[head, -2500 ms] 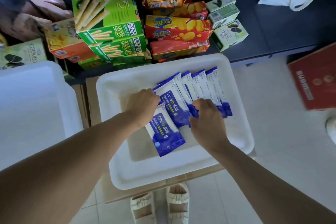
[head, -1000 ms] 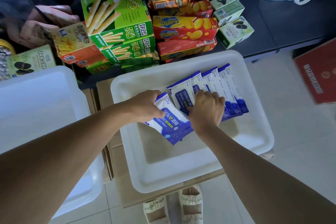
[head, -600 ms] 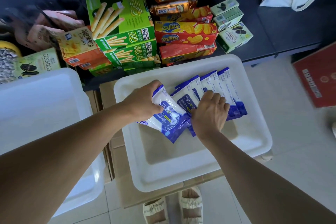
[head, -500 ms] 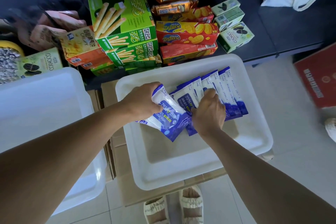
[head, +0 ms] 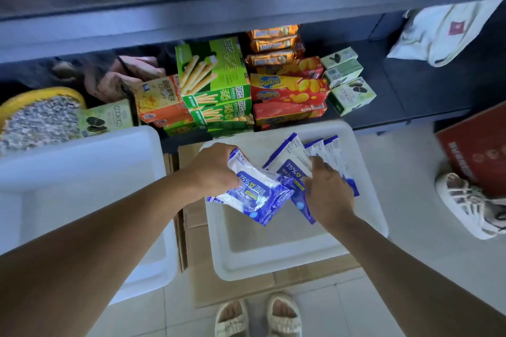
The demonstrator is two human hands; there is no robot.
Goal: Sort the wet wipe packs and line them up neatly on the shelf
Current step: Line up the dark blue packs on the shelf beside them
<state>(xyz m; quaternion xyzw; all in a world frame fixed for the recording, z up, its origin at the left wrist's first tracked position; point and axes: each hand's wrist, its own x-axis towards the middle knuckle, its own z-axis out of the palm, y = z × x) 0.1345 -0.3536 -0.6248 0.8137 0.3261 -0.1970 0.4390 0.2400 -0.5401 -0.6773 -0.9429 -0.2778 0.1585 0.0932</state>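
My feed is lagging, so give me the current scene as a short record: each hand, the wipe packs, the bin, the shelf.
left hand: grips one wet wipe pack above the white bin
right hand: grip on the fanned row of packs in the bin
packs on shelf: none visible
shelf: bare dark space right of the snack boxes
second bin: at left

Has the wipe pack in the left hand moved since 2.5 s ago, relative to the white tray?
Yes. The wipe pack has risen off the tray floor and shifted toward its left wall, gripped by the left hand.
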